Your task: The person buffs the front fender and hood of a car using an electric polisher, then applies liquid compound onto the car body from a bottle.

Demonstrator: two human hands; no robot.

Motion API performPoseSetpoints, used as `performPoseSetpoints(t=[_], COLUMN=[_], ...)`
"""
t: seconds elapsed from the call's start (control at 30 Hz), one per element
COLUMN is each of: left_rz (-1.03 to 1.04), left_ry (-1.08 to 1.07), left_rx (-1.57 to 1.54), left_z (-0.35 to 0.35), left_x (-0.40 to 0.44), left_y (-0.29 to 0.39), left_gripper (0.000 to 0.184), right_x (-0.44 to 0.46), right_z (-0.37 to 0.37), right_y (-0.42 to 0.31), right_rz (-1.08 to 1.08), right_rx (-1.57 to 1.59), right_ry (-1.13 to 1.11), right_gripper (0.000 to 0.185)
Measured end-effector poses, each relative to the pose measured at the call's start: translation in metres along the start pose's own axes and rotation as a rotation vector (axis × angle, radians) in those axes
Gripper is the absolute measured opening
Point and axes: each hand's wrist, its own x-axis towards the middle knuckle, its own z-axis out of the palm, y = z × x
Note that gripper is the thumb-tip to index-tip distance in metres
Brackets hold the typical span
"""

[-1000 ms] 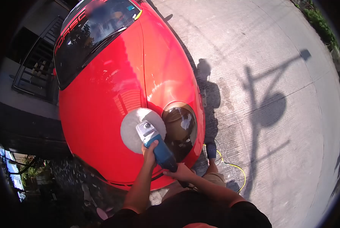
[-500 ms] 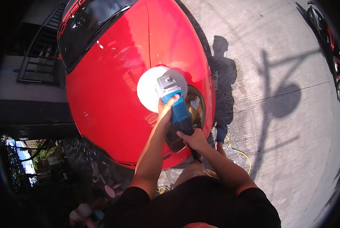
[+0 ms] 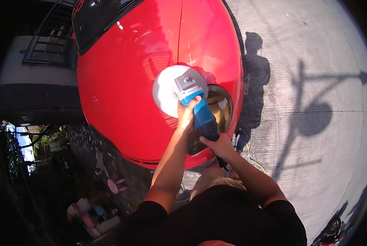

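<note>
A blue and black power polisher [image 3: 202,116] with a silver head is held in both my hands. Its round white pad [image 3: 165,91] lies against the red car's hood [image 3: 126,98], beside the headlight [image 3: 220,108]. My left hand [image 3: 188,114] is wrapped round the blue body just behind the silver head, thumb on top. My right hand [image 3: 219,145] grips the black rear end of the tool, near its cord. The undersides of both hands are hidden.
A yellow cable [image 3: 255,161] lies on the concrete [image 3: 314,135] right of the car. A pink stool [image 3: 117,185] and another person [image 3: 83,208] are at the lower left. Dark railings [image 3: 52,45] stand upper left, and a motorcycle [image 3: 333,225] is at the lower right.
The polisher and both hands have moved up the hood and away from me, past the headlight's near side. The view has shifted too, and the pink stool and other person show more fully.
</note>
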Motion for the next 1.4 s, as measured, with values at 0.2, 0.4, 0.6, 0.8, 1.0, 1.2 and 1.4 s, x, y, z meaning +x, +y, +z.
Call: performPoseSetpoints(t=[0.2, 0.4, 0.6, 0.8, 1.0, 1.2, 1.4], left_rz=[-0.05, -0.056, -0.194, -0.031, 0.089, 0.13, 0.031], left_ry=[0.08, 0.143, 0.224, 0.129, -0.072, 0.046, -0.003], left_rx=[-0.129, -0.112, -0.014, -0.007, 0.097, 0.181, 0.139], left_z=[-0.047, -0.086, -0.129, -0.119, -0.081, -0.078, -0.115], left_x=[-0.027, -0.052, -0.069, -0.032, 0.063, 0.082, 0.005], left_y=[-0.018, -0.051, -0.094, -0.063, 0.023, 0.02, -0.037], left_gripper=[0.06, 0.052, 0.073, 0.056, 0.05, 0.063, 0.063], right_x=[0.001, 0.005, -0.01, 0.005, 0.093, 0.11, 0.059], right_z=[0.029, 0.054, 0.076, 0.08, 0.093, 0.103, 0.097], right_y=[0.03, 0.082, 0.105, 0.054, 0.013, 0.009, 0.081], right_rz=[0.013, -0.032, -0.042, -0.039, -0.112, -0.14, 0.001], right_rx=[-0.131, -0.223, -0.108, -0.158, 0.216, 0.296, 0.05], right_ry=[-0.051, -0.066, -0.096, -0.038, -0.067, -0.076, -0.072], right_gripper=[0.052, 0.053, 0.035, 0.04, 0.032, 0.029, 0.04])
